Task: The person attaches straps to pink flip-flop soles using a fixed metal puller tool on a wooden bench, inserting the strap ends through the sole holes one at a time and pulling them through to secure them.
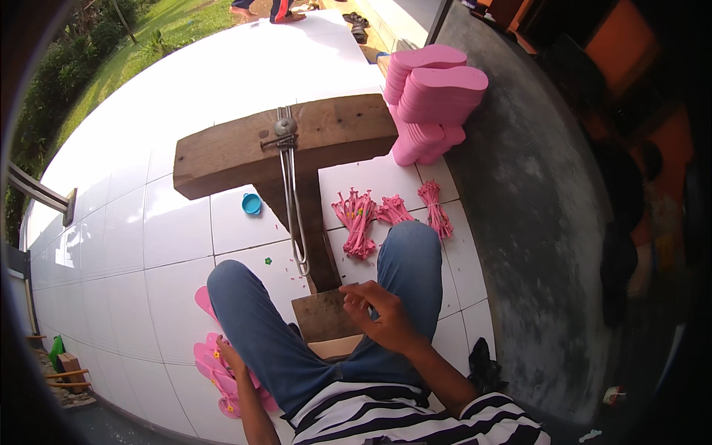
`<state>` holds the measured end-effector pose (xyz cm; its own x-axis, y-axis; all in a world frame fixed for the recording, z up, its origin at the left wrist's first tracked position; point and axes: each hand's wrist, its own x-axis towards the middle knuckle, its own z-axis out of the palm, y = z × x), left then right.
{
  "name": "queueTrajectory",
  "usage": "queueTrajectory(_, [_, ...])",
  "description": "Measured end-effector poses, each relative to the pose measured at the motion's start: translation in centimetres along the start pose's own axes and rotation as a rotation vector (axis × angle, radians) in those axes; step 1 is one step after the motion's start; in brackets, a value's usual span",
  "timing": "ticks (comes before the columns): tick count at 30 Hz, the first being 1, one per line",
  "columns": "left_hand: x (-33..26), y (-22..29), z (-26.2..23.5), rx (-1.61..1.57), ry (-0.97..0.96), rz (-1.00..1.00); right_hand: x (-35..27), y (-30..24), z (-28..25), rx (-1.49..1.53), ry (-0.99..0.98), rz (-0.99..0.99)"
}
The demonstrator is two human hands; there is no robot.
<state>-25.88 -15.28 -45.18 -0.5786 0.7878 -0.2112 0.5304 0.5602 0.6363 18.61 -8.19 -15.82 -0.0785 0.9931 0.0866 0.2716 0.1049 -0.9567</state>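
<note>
At my left side, my left hand (233, 357) reaches down to a heap of pink flip-flops (227, 406) with small flowers on their straps. Its fingers close on the edge of one flip-flop (210, 347), partly hidden by the hand. My right hand (380, 314) hovers over the near end of the wooden stand between my knees, fingers loosely bent and apart, with nothing seen in them. A long looped metal rod tool (294, 200) lies along the stand's wooden beam (341, 126), passing under a round metal head and a nail-like crosspiece.
Tall stacks of pink soles (443, 93) stand at the beam's right end. Bundles of pink straps (357, 222) lie by my right knee. A small blue dish (252, 204) sits on the white tiles left of the stand. Far ahead, another person's feet (285, 16) show.
</note>
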Motion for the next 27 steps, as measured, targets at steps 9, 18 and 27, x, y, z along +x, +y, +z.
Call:
queueTrajectory(9, [-0.7,5.0,-2.7,-0.134,0.011,0.219,2.8,3.2,-8.8,0.127,0.588,0.138])
queueTrajectory(18, [-2.0,29.3,-10.0,-0.572,0.146,0.432,16.9,7.4,-16.9,-0.401,0.698,-0.059])
queueTrajectory(27, [-5.7,34.6,-5.0,0.165,-0.222,1.022,37.4,5.6,-22.9,-1.241,0.581,-0.125])
